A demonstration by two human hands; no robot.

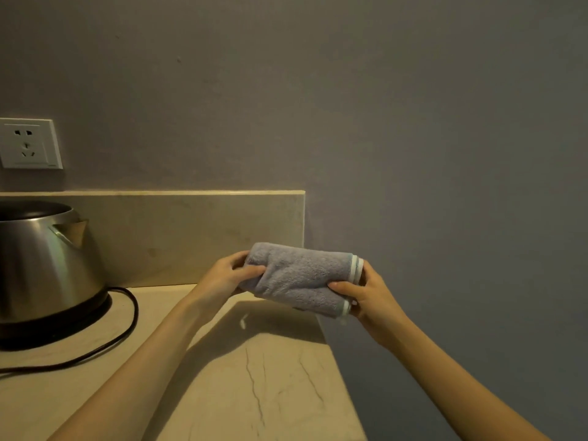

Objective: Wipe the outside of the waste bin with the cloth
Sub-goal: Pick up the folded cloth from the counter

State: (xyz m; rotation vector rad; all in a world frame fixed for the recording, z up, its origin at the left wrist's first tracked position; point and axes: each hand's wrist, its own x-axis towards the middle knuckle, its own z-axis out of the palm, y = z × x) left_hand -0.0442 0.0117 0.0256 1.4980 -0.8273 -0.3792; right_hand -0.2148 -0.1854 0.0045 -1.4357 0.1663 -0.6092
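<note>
Both arms outstretched, left hand [227,275] and right hand [366,292] gripping folded cloth [302,276] ends

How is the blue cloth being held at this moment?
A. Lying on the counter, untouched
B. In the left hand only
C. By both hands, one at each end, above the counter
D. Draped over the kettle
C: the left hand and right hand grip opposite ends of the folded cloth above the counter.
</note>
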